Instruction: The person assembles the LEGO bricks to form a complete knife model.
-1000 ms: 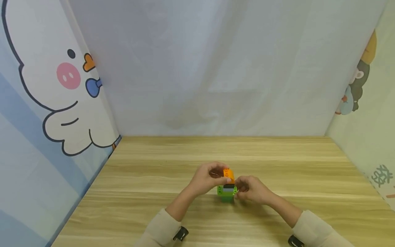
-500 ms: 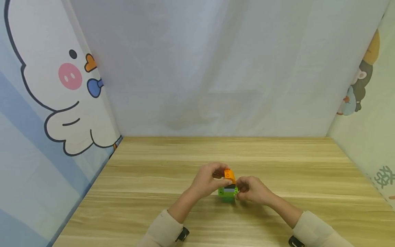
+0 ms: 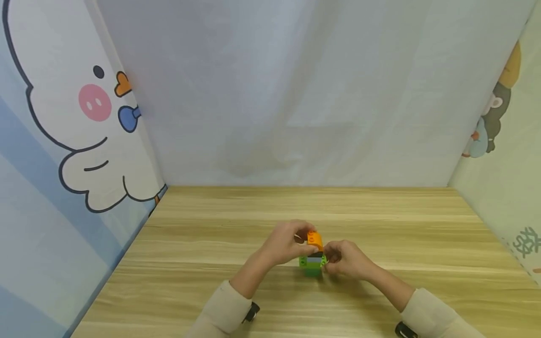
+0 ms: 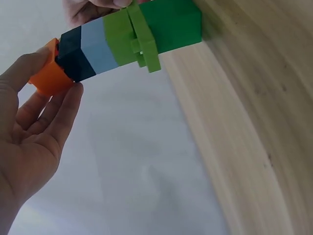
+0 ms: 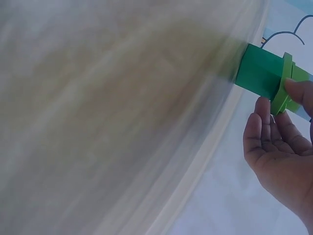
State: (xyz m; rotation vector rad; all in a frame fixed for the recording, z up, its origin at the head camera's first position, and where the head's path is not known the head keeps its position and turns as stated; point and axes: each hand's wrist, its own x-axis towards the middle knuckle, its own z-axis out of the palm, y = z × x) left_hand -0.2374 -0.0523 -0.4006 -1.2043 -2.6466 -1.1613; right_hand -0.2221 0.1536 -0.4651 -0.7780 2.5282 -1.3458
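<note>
A stack of toy building bricks stands upright on the table. From the bottom it has a dark green brick (image 4: 173, 24), a light green piece (image 4: 146, 44) that juts out at the sides, a grey-blue brick (image 4: 99, 43) and a black brick (image 4: 76, 56). Topmost is an orange brick (image 3: 314, 238) with a curved side, set against the black one. My left hand (image 3: 284, 244) pinches this orange brick between thumb and fingers. From the right side, my right hand (image 3: 347, 261) holds the jutting edge of the light green piece, thumb against it in the right wrist view.
The wood-grain table (image 3: 190, 244) extends around the stack on every side. Behind it hangs a pale curtain (image 3: 274, 94). Printed cloths with cartoon figures line the left and right sides. Black straps (image 3: 251, 312) sit at both cuffs.
Both hands keep their hold on the stack. The orange brick and left hand have shifted very slightly to the right, with the whole view moving a little too.
</note>
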